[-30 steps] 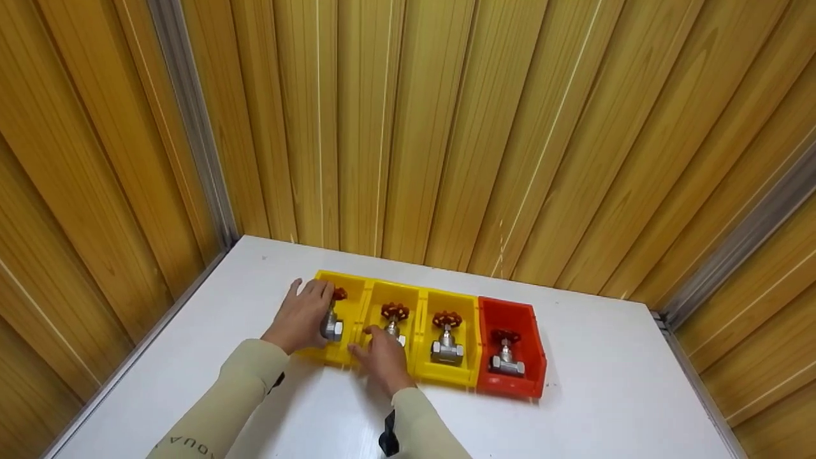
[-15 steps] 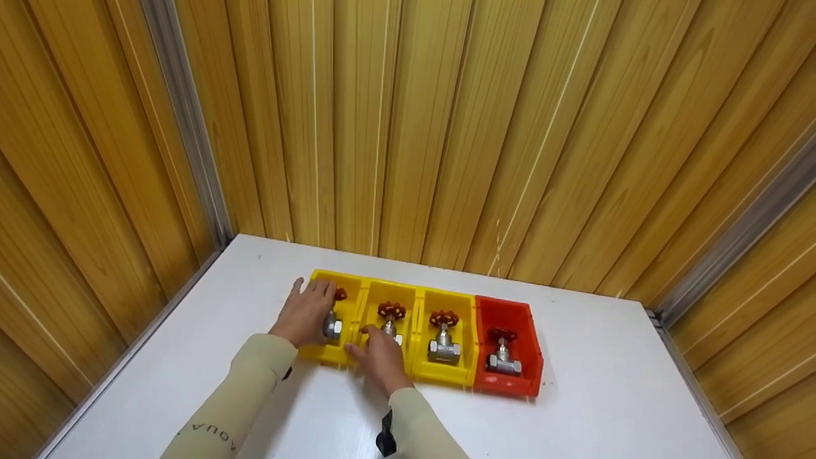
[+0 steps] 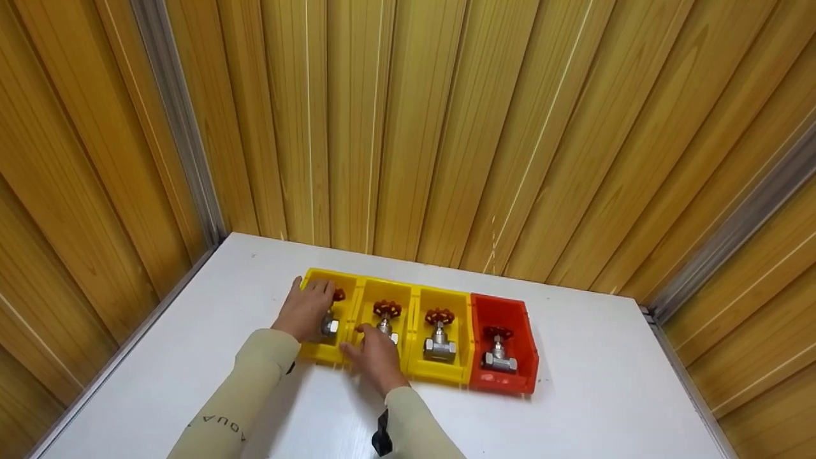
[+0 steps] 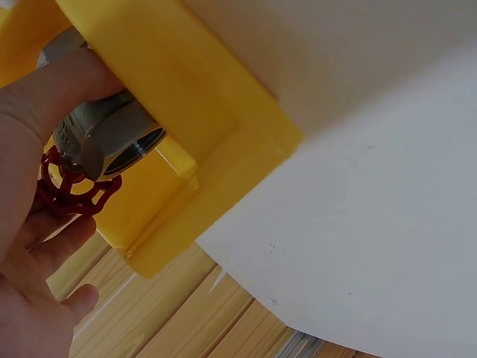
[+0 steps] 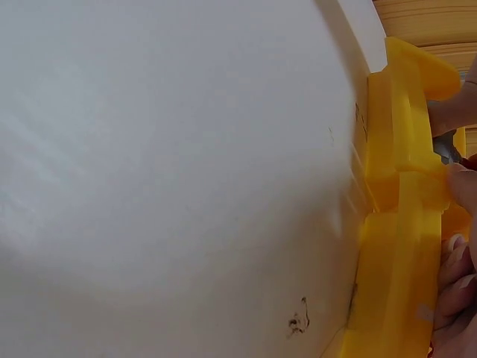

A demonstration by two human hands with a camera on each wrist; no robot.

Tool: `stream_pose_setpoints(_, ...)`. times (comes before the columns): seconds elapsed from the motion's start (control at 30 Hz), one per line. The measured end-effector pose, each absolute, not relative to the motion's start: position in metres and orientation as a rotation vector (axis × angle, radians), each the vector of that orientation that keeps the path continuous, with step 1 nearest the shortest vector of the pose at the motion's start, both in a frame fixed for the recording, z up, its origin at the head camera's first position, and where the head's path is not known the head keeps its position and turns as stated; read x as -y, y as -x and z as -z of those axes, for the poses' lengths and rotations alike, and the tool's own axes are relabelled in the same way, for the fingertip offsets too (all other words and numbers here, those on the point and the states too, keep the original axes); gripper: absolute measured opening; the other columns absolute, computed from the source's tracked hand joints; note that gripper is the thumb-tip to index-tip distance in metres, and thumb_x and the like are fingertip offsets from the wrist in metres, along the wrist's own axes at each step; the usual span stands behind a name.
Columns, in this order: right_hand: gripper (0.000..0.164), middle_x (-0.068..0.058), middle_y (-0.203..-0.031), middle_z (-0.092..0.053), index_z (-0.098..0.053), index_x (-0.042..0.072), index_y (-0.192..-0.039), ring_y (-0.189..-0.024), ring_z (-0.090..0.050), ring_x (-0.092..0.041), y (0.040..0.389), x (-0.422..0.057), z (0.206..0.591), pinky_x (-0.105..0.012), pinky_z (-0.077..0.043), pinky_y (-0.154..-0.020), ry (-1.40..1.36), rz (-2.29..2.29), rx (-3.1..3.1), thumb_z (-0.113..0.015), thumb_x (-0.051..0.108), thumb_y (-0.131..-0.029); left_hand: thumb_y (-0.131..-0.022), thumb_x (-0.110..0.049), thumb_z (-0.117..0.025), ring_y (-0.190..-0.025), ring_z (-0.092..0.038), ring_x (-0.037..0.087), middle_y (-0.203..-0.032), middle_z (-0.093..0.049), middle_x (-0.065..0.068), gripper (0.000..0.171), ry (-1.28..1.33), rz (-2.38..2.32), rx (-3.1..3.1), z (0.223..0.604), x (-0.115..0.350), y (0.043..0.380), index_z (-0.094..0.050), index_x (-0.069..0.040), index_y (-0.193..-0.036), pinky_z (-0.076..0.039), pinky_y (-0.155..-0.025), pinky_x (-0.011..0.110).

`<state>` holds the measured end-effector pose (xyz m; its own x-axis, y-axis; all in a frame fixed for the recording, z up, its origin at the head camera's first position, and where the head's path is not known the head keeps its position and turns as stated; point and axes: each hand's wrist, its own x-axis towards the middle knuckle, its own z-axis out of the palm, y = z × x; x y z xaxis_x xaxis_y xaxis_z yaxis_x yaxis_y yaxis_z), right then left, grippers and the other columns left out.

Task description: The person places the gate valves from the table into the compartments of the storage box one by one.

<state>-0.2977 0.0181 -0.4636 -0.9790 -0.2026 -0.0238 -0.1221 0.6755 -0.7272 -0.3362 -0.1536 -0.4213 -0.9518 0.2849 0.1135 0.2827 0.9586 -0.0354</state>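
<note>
My left hand [image 3: 306, 310] reaches into the leftmost yellow bin [image 3: 354, 305]. It holds a steel valve [image 4: 108, 130], with the thumb over the metal body and fingers by the red handwheel [image 4: 71, 186]. The palm hides part of this valve in the head view. My right hand [image 3: 380, 358] lies over the front of the second yellow bin [image 3: 405, 294], thumb and forefinger apart. Its thumb [image 5: 463, 186] is at the bin rims; the other fingers bend over the second bin. A similar valve [image 3: 386, 312] stands there, its lower part partly covered by that hand.
Right of these, a third yellow bin [image 3: 462, 299] and a red bin [image 3: 526, 338] each contain a red-wheeled valve. The joined row sits on a white table [image 3: 599, 382]. Wood-patterned panels [image 3: 408, 127] enclose the table's back and sides.
The head view has shifted slightly, so the bins appear a little farther left. My left wrist has edged right relative to the bins; my right hand keeps its place on them.
</note>
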Motion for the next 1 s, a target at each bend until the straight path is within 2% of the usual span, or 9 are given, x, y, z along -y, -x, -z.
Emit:
stream_pose_setpoints(0.17, 0.056, 0.001, -0.088, -0.06, -0.056, 0.008, -0.13, -0.075, -0.053, -0.012, 0.297, -0.018, 0.463, -0.031, -0.05, -0.071, 0.274, 1.184, -2.799, -0.068, 0.043, -0.087, -0.068, -0.029, -0.088, -0.126, -0.051, 0.035, -0.132, -0.055, 0.015, 0.08, 0.43, -0.007, 3.011, 0.425, 0.152, 0.34, -0.047, -0.004, -0.133, -0.025, -0.113, 0.064)
stream_pose_setpoints(0.47, 0.055, 0.0, -0.093, -0.062, -0.056, 0.009, -0.13, -0.077, -0.054, -0.013, 0.295, -0.017, 0.462, -0.032, -0.051, -0.072, 0.269, 1.174, -2.802, -0.068, 0.042, -0.087, -0.068, -0.025, -0.088, -0.113, -0.056, 0.033, -0.119, -0.061, 0.015, 0.071, 0.424, 0.025, 3.009, 0.432, 0.151, 0.344, -0.052, -0.002, -0.125, -0.023, -0.117, 0.059)
stream_pose_setpoints(0.73, 0.055, 0.003, -0.083, -0.056, -0.056, 0.01, -0.13, -0.072, -0.051, -0.012, 0.295, -0.016, 0.462, -0.028, -0.046, -0.065, 0.27, 1.204, -2.785, -0.068, 0.042, -0.087, -0.07, -0.017, -0.087, -0.117, -0.057, 0.034, -0.12, -0.061, 0.016, 0.065, 0.399, 0.048, 3.034, 0.433, 0.151, 0.343, -0.052, -0.002, -0.123, -0.021, -0.116, 0.062)
stream_pose_setpoints(1.0, 0.056, 0.004, -0.085, -0.058, -0.055, 0.011, -0.132, -0.073, -0.053, -0.012, 0.296, -0.018, 0.463, -0.029, -0.049, -0.068, 0.262, 1.219, -2.766, -0.068, 0.042, -0.088, -0.071, -0.016, -0.086, -0.114, -0.057, 0.033, -0.117, -0.061, 0.015, 0.065, 0.409, 0.088, 3.052, 0.435, 0.149, 0.342, -0.051, -0.003, -0.124, -0.019, -0.115, 0.064)
